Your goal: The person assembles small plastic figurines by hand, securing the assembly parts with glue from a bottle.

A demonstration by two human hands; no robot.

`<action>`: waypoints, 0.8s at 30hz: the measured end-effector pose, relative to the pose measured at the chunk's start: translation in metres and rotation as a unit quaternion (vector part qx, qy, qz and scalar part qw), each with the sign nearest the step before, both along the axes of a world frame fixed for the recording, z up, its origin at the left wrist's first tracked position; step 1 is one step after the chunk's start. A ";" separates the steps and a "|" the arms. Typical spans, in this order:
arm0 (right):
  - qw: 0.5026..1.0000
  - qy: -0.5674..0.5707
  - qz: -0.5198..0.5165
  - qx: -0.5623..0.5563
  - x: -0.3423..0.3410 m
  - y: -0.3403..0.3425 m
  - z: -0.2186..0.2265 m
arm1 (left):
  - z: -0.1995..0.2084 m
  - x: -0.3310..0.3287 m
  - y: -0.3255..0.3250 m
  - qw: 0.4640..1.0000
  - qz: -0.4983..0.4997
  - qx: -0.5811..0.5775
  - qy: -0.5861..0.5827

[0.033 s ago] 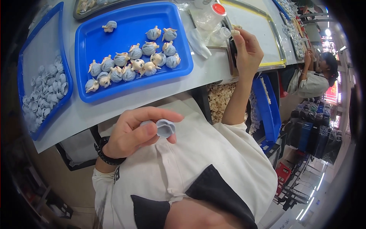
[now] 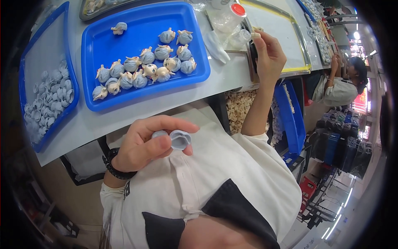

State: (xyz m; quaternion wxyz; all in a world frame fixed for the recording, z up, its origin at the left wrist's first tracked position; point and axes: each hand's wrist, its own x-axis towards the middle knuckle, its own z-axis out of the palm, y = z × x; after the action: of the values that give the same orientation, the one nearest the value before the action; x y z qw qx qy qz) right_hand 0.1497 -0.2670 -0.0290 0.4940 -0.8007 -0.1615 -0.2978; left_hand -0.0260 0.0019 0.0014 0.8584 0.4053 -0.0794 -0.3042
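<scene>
My left hand (image 2: 143, 143), with a dark band at its wrist, is in front of my shirt. Its thumb and fingers hold a hollow grey-blue shell piece (image 2: 180, 140), hollow side showing; more of the same grey-blue shows between the fingers. At the table's edge, my right hand (image 2: 269, 56) is closed in a pinch beside a small clear cup (image 2: 240, 38). What its fingertips hold, if anything, is too small to make out. Small doll heads (image 2: 132, 64) with grey-blue hair lie in a blue tray (image 2: 145, 96), most of them grouped toward its near and right sides.
At the left, a blue-rimmed tray (image 2: 71, 79) holds many loose grey-blue shells (image 2: 52, 97). A clear jar with a red lid (image 2: 237, 10) and a white squeezed tube (image 2: 215, 47) stand near the cup. Below are bins of cream pieces (image 2: 238, 110). Another person (image 2: 340, 89) works at far right.
</scene>
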 end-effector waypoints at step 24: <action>0.930 -0.100 0.029 -0.352 0.000 0.010 0.047 | -0.006 -0.002 -0.002 0.995 0.030 -0.091 0.005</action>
State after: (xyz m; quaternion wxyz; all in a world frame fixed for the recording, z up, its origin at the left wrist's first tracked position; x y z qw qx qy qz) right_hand 0.1500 -0.2570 0.0178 0.1700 -0.8841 -0.3281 -0.2861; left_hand -0.0278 0.0003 -0.0048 0.9008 0.3264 -0.0901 -0.2720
